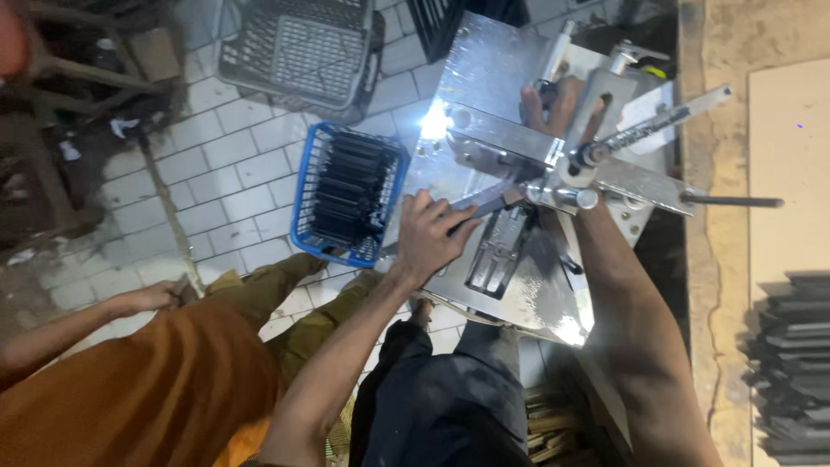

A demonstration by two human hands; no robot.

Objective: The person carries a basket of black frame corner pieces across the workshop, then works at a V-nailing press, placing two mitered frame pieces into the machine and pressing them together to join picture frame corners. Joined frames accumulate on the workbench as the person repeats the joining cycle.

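Head view: right hand (553,104) half hidden behind metal press (519,130), grip unclear; left hand (430,238) closed on dark strip (484,205); one blue basket (348,192) counted.

Left hand (430,235) palm down, fingers curled; right hand (553,104) reaching forward, fingers closed.

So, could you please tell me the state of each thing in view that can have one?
Left hand: pressing a dark metal strip onto the press table.
Right hand: gripping the press lever.
Blue basket: on the floor, filled with dark strips.
Grey crate: on the floor, apparently empty.
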